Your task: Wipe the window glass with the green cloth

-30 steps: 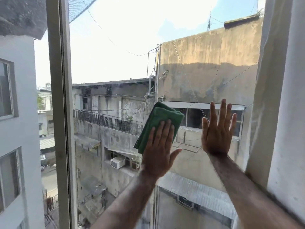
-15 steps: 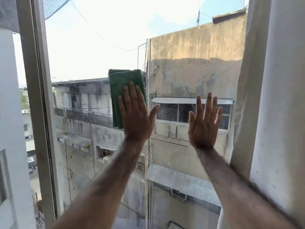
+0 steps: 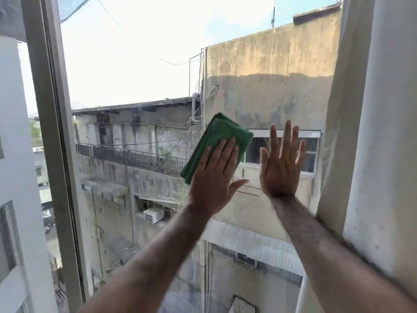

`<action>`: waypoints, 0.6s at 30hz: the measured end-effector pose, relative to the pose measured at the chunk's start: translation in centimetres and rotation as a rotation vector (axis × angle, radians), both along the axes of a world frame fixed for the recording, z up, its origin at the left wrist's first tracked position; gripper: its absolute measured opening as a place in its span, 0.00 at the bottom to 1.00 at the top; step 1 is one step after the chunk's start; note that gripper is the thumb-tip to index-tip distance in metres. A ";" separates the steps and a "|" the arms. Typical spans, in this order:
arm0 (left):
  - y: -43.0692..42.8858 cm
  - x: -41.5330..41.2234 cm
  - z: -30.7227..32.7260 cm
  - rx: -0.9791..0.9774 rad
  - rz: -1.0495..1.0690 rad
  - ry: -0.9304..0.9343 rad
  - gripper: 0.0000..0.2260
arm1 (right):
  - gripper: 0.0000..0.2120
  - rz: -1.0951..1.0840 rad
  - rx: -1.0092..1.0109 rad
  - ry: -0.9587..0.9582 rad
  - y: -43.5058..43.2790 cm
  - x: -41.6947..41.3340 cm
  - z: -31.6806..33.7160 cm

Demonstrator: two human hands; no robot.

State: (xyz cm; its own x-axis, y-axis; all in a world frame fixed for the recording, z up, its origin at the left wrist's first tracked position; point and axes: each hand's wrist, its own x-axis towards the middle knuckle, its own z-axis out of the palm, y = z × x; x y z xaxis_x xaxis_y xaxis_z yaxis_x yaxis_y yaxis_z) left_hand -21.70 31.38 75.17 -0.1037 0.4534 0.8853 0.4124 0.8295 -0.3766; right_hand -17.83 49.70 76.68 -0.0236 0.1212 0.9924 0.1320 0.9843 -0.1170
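Item: green cloth (image 3: 220, 141), folded, pinned to window glass (image 3: 135, 75) under left hand (image 3: 214, 179), fingers straight. It sits lower and rightward of its high pass: wiping mid-stroke. Item: right hand (image 3: 281, 170), fingers spread flat, just beside.

The cloth (image 3: 217, 141) lies against the window glass (image 3: 135, 82) under the fingers of the left hand (image 3: 212, 186), near the middle of the pane. The right hand (image 3: 279, 170) lies flat on the glass just right of it, apart from the cloth, with the wall (image 3: 383, 132) further right. The window frame (image 3: 52, 132) stands at the far left
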 end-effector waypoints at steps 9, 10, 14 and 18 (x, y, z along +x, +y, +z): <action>0.5 0.8 -5.6 -0.011 0.017 -0.078 0.43 | 0.28 -0.020 0.008 0.012 0.2 -0.2 0.2; -0.7 1.0 -8.5 -0.037 0.037 -0.095 0.44 | 0.28 -0.018 0.007 0.010 0.2 -0.1 0.1; -2.9 1.1 -12.1 -0.096 0.074 -0.109 0.43 | 0.28 -0.010 0.004 0.020 0.0 -0.2 0.2; -0.7 1.1 -4.1 -0.031 0.015 -0.020 0.42 | 0.28 -0.013 0.001 0.004 0.2 -0.1 0.1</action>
State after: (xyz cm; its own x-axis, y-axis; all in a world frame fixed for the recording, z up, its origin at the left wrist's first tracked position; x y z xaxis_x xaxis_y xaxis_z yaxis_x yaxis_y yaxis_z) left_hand -20.64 30.73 71.05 -0.1283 0.4786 0.8686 0.4079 0.8238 -0.3936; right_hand -17.92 49.91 76.76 -0.0182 0.1202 0.9926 0.1441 0.9827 -0.1163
